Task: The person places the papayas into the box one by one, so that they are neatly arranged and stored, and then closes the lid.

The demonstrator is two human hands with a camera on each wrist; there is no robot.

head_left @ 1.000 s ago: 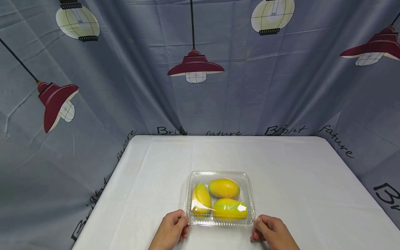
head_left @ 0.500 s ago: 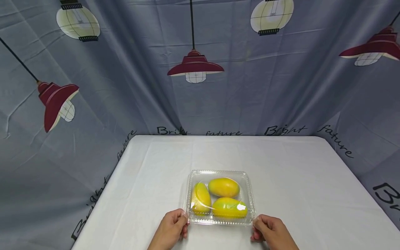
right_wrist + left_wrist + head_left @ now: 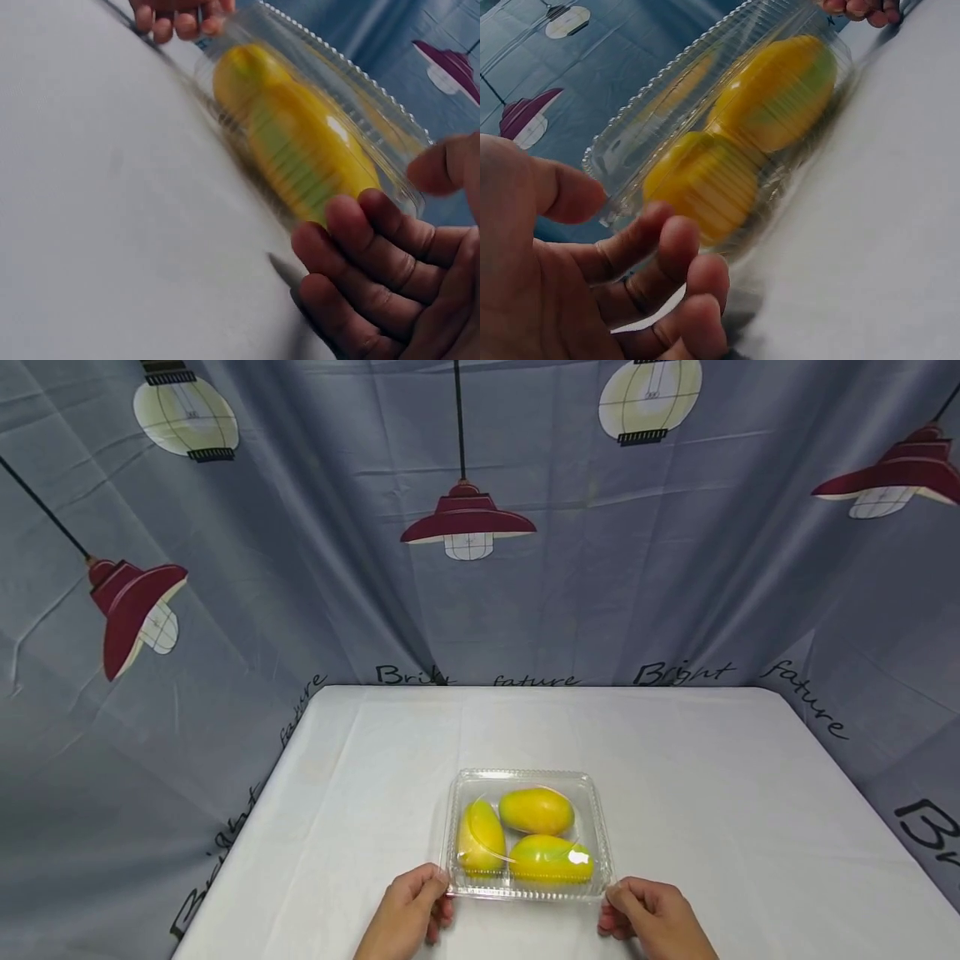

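Note:
A clear plastic fruit box (image 3: 527, 893) with a ridged rim lies on the white table, its lid over three yellow mangoes. One mango (image 3: 482, 837) lies at the left; another mango (image 3: 537, 811) is at the back, and a greenish-yellow mango (image 3: 551, 858) at the front right. My left hand (image 3: 406, 910) pinches the box's front left corner, thumb on the rim and fingers below it. At the front right corner my right hand (image 3: 654, 917) pinches the rim likewise. Both wrist views show the thumbs at the rim and the other fingers curled beside the box wall.
The white cloth-covered table (image 3: 675, 777) stretches behind and to both sides of the box. Behind it hangs a grey-blue curtain (image 3: 570, 593) printed with lamps and lettering, which also runs down the left and right sides.

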